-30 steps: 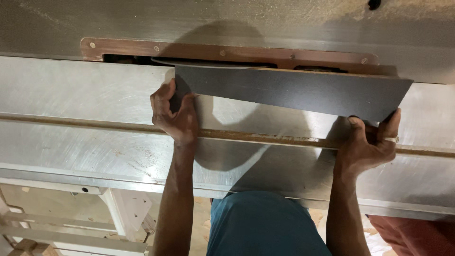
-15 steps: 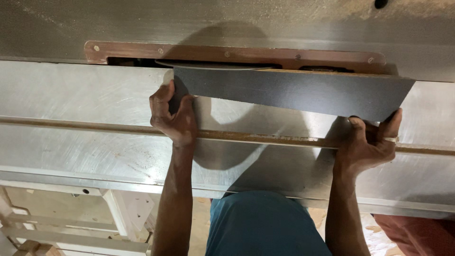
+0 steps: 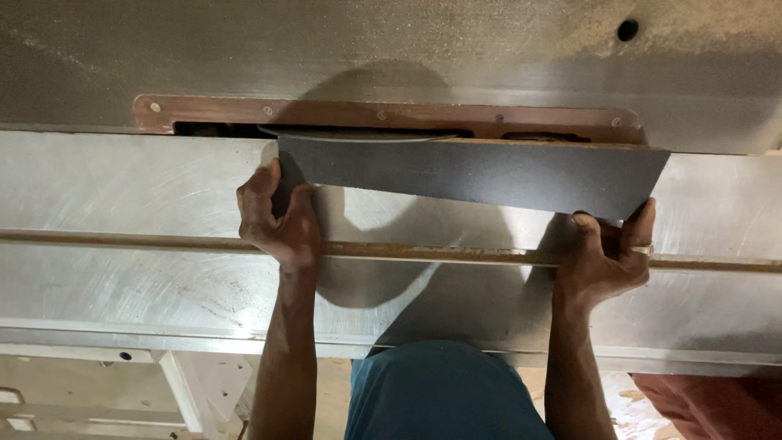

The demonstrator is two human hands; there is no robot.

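Grey panel [image 3: 481, 175] clamped in my left hand [image 3: 281, 220] and right hand [image 3: 607, 257], far edge at the saw slot [image 3: 383, 130]; next, steady, level push.

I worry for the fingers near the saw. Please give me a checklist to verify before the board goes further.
1. Left hand grips the board's left end: ok.
2. Right hand grips the lower right corner: ok.
3. Dark board lies flat on the metal table: ok.
4. Board's far edge lies along the brown slot plate: ok.
5. Left fingers clear of the slot: not ok, they are close.
6. Blade spinning or stopped: cannot tell.
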